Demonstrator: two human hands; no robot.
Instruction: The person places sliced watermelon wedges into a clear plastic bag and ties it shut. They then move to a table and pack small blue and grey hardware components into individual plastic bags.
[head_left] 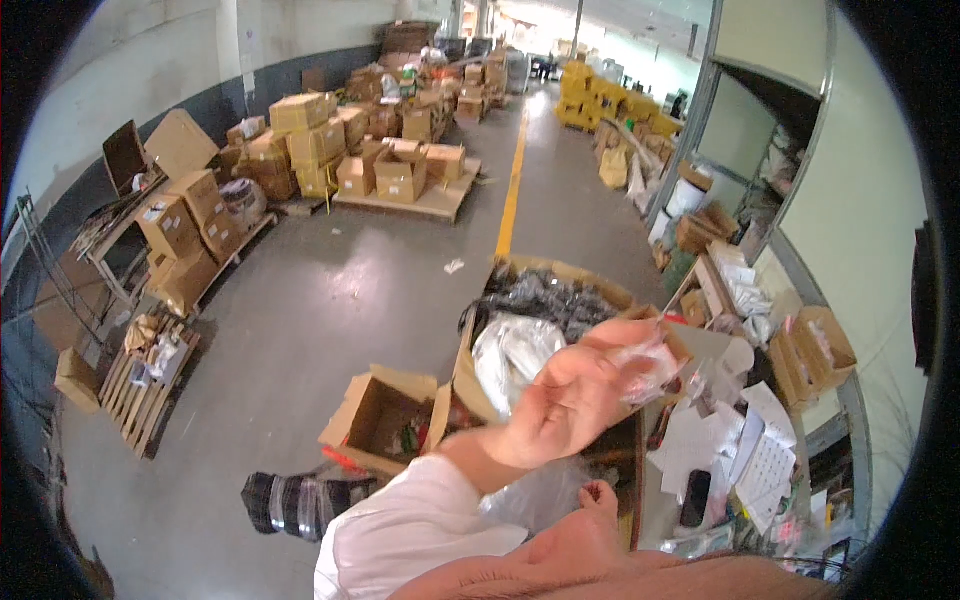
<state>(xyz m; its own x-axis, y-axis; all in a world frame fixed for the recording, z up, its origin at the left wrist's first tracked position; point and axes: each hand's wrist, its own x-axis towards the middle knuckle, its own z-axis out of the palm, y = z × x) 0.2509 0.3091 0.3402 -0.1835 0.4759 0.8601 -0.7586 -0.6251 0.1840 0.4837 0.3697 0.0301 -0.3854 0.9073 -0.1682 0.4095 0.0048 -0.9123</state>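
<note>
My left hand (pixel 565 405), in a white sleeve, is raised with bent fingers around a crinkled clear plastic packet (pixel 648 368). Motion blur hides what the packet contains. Lower down, my right hand (pixel 599 496) shows only its curled fingertips, at the edge of a clear plastic bag (pixel 540 495); the rest of it is out of sight. Behind the left hand stands a large open carton (pixel 468 375) holding a white bag (pixel 515 355) and dark plastic wrapping (pixel 560 300). A smaller open carton (pixel 345 425) sits left of it.
On the right, a worktop carries papers (pixel 765 460) and a black phone (pixel 695 498). A black wrapped bundle (pixel 300 505) lies at lower left. Cartons on a pallet (pixel 415 205), a wooden pallet (pixel 150 390) and yellow stacks (pixel 590 95) stand farther off.
</note>
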